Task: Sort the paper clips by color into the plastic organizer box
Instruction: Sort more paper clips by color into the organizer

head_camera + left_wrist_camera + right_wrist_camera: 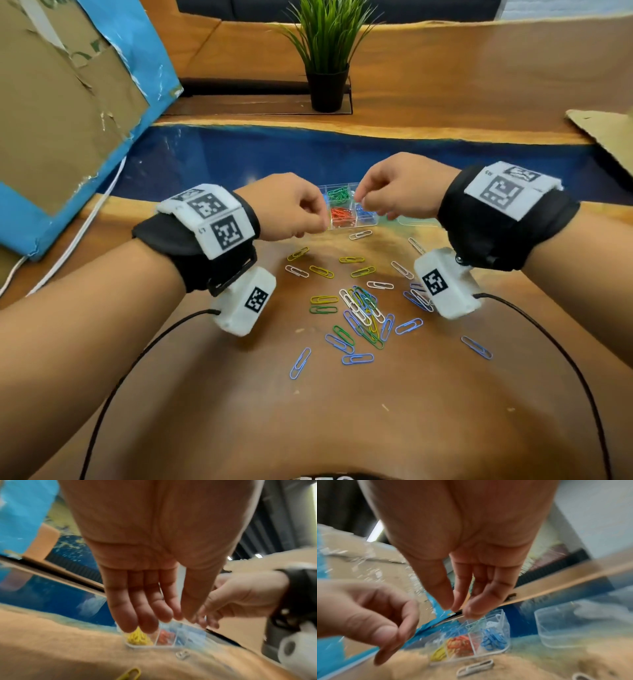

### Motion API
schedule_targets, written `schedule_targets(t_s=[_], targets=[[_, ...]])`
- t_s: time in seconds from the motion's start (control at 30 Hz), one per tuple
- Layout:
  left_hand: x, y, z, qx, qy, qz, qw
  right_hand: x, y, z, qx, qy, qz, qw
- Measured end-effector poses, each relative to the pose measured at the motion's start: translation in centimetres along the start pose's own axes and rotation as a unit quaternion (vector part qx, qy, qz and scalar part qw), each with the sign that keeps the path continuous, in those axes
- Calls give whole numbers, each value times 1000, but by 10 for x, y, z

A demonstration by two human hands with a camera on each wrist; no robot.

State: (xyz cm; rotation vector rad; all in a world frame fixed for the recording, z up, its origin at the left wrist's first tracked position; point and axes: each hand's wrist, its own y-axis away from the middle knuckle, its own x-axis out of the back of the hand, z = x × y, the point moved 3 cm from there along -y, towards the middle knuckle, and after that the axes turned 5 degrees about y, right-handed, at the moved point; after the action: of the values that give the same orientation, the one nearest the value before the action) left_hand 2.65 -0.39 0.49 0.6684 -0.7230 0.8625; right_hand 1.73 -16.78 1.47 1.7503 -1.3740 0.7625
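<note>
The clear organizer box (352,226) (171,645) (488,654) sits on the wooden table, with green (337,193), red (342,217) (460,645), blue (493,638), yellow (137,638) and white (491,623) clips in separate compartments. My left hand (320,224) (154,620) hovers over the yellow compartment with its fingers hanging relaxed and nothing in them. My right hand (359,198) (457,608) hangs over the green compartment, thumb and index tips close together. A blurred green clip (475,624) shows just below them; whether it is pinched is unclear. Several loose clips (363,308) lie nearer me.
The box's clear lid (418,221) (556,628) lies to its right. A white clip (360,235) (476,668) rests just in front of the box. A potted plant (327,85) stands behind, blue-edged cardboard (51,120) at left, more cardboard (606,133) at far right.
</note>
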Motion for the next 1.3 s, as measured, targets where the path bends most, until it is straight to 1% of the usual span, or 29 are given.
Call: schedule_targets(t_s=[0.1,0.17,0.23,0.33,0.53,0.63,0.7,0.77,0.8,0.87,0.9,0.97,1.0,1.03,1.1,1.17,1.23,1.3], targets=[[-13,2,10,-30,-96,-24,995,-11,18,-10,48,131,-31,990],[-19,1,13,-33,-135,-40,989,-23,31,-11,66,202,-67,975],[-23,2,12,-27,-157,-51,986,-36,41,-10,78,249,-102,960],[-24,4,8,-19,-176,-59,982,-47,47,-8,90,271,-121,951],[-23,12,-1,-1,-203,-106,973,-51,42,-12,95,271,-130,949],[-26,14,-2,-7,-212,-107,971,-52,42,-11,90,261,-145,950],[-27,14,-2,-13,-213,-101,972,-51,41,-8,78,240,-160,954],[-28,15,-2,-15,-211,-99,972,-46,41,-3,61,191,-168,965],[-27,15,-2,-14,-207,-98,973,-41,40,0,48,149,-164,974],[-27,15,-3,-11,-199,-99,975,-31,40,9,9,27,-144,989],[-27,15,-3,-9,-195,-101,975,-26,41,15,-15,-41,-130,991],[-27,15,-4,-7,-190,-104,976,-20,42,27,-61,-159,-97,981],[-27,15,-4,-5,-189,-104,976,-17,42,32,-80,-189,-79,975],[-27,15,-4,-4,-188,-106,976,-16,41,38,-95,-192,-62,975],[-29,15,-5,2,-184,-114,976,-14,40,47,-108,-147,-36,983],[-29,14,-7,10,-182,-121,976,-13,40,49,-98,-75,-28,992],[-29,14,-9,15,-183,-125,975,-15,41,46,-72,27,-36,996],[-30,15,-10,9,-185,-124,975,-18,43,41,-56,132,-46,989]])
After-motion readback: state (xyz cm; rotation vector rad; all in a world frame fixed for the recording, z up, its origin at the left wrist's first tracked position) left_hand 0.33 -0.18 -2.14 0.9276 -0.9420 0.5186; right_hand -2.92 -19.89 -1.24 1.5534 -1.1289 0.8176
